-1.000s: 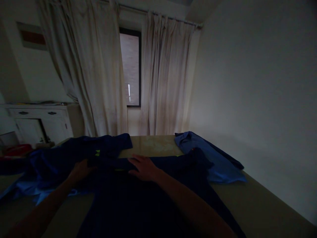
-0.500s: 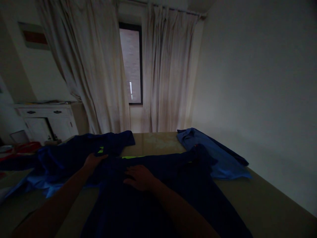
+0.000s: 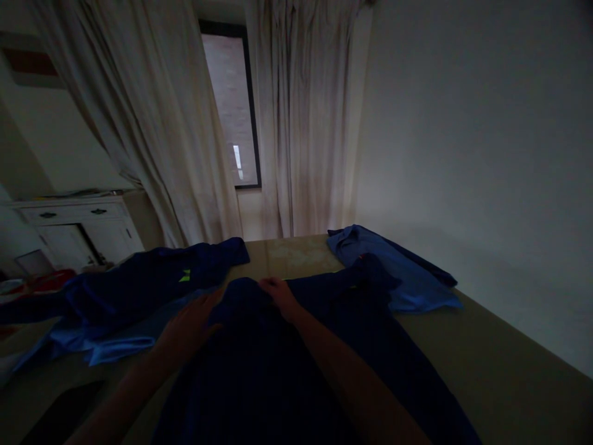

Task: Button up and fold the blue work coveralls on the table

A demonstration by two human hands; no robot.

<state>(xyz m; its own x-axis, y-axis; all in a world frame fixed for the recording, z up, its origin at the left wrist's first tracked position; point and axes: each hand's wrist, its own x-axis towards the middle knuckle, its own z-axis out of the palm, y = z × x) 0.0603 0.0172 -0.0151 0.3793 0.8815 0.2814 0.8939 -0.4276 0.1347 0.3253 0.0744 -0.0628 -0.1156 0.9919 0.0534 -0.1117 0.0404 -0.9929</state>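
A dark navy shirt lies spread on the table in front of me, its left part folded over toward the middle. My left hand rests on the folded left edge of this shirt, fingers closed on the cloth. My right hand pinches the top edge of the fold near the collar. The room is dim and the fingers are hard to make out.
A pile of blue garments with a lime mark lies at the left. A lighter blue shirt lies at the right, by the wall. Behind the table hang pale curtains around a window. A white cabinet stands at the left.
Both hands have drawn the navy shirt's left side inward, making a fold that covers the lime stripe. My right hand moved up to the fold's top edge. The view tilted down.
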